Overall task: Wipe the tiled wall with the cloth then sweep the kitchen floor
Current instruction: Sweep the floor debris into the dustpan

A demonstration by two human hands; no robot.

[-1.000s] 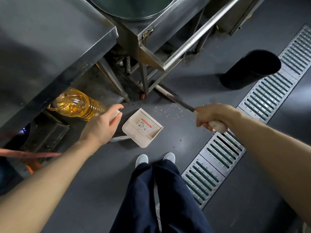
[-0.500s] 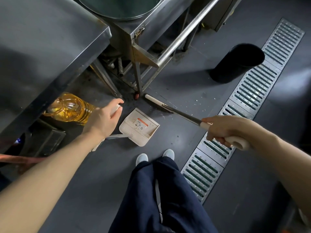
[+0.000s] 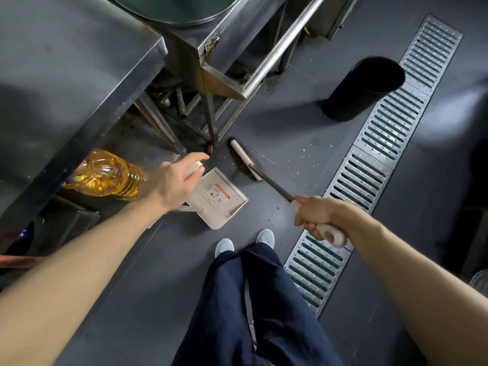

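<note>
The left hand (image 3: 171,184) curls round the pale upright handle of the dustpan (image 3: 220,198), thumb and fingers wrapped on the grip, and the pan sits flat on the grey floor (image 3: 290,128) just ahead of two white shoes (image 3: 224,247). A sticker (image 3: 220,192) lies inside the pan, with an orange bar along its top and small dark marks below; the writing is too small to read. The right hand (image 3: 320,216) grips the cream handle end of the broom (image 3: 245,159), fingers closed round it, with the looped tip showing past the palm. The dark shaft runs forward and left to the cream broom head, which rests on the floor just beyond the pan's far corner, near a steel leg (image 3: 211,120). White crumbs (image 3: 303,154) are scattered on the floor between the broom head and the metal drain grate (image 3: 383,154), which runs diagonally along the right. A black bin (image 3: 364,88) stands beside the grate. A bottle (image 3: 111,175) of yellow oil lies under the edge of the steel surface (image 3: 66,62) at left, next to the left hand; no label on it can be made out. Dark blue trousers (image 3: 250,299) fill the lower middle.
</note>
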